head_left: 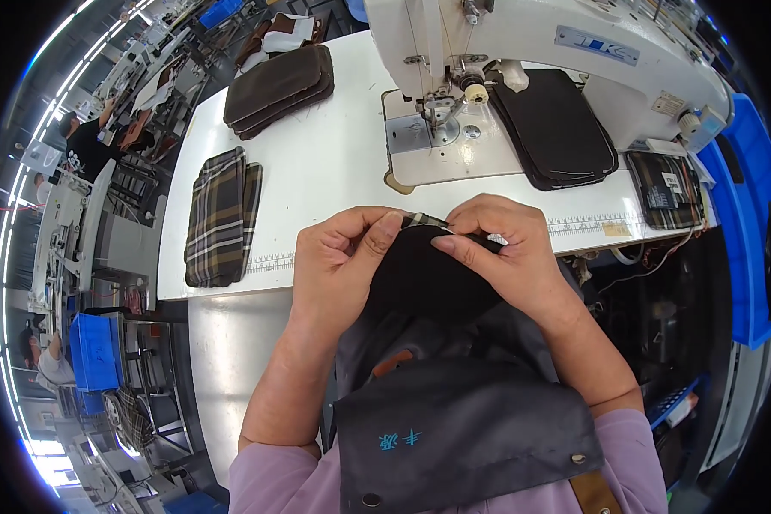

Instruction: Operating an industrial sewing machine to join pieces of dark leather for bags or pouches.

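Between my hands, just in front of the table's near edge, hangs a black fabric piece [428, 274] with a strip of plaid cloth along its top edge. My left hand [347, 253] pinches that edge at its left end between thumb and forefinger. At the other end my right hand [505, 248] pinches the same edge, its thumb on the near side. Beyond my hands stands a white sewing machine [522, 43], its needle and presser foot over a metal plate [409, 134]. The lower part of the fabric piece merges with my dark apron [463, 428].
A stack of dark panels [278, 86] lies far left, with folded plaid pieces [218, 218] nearer. More dark panels [557, 128] lie right of the needle. A plaid bundle [666, 190] sits at the table's right end beside a blue bin [750, 231]. A ruler strip [582, 224] follows the front edge.
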### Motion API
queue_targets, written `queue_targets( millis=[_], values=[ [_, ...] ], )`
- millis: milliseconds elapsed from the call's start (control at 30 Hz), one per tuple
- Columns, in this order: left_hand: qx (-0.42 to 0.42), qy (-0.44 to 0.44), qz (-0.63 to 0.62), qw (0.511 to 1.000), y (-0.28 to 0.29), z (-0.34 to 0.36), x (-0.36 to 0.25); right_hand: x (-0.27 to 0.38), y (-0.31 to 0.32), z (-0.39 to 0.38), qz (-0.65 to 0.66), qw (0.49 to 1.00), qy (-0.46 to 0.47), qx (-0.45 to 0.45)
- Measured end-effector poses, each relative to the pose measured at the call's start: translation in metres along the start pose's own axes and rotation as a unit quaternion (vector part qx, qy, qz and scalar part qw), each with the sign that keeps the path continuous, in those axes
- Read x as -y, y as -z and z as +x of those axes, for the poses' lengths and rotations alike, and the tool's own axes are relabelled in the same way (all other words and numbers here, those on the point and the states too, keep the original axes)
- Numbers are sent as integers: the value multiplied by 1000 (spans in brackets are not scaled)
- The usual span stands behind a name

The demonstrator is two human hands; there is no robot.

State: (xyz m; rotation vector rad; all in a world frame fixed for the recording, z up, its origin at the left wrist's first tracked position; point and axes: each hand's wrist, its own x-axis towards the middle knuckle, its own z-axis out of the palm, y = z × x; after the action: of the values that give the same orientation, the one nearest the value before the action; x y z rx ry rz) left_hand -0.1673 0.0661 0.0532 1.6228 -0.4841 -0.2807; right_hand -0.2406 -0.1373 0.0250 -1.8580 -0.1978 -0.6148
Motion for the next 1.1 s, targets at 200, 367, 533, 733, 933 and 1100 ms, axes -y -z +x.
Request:
queue_targets(
  millis=[200, 367, 533, 733, 933, 1100],
  values=[
    [20, 17, 10, 1000, -4, 1, -6, 2, 0, 1, 25, 997, -71, 1],
    [7, 19, 14, 1000, -3, -1, -7, 7, 3, 2, 47, 989, -136, 29],
    [22, 6, -34, 999, -6, -6, -9, 6, 0, 3, 45, 989, -137, 20],
    [21, -4, -36, 999, -4, -4, -2, 5, -2, 5, 43, 990, -134, 21],
    [10, 21, -15, 1000, -3, -2, 0, 3, -5, 5, 40, 991, -127, 14],
    [8, 23, -11, 1000, -1, -1, 2, -1, -8, 5, 25, 995, -99, -8]
  ],
)
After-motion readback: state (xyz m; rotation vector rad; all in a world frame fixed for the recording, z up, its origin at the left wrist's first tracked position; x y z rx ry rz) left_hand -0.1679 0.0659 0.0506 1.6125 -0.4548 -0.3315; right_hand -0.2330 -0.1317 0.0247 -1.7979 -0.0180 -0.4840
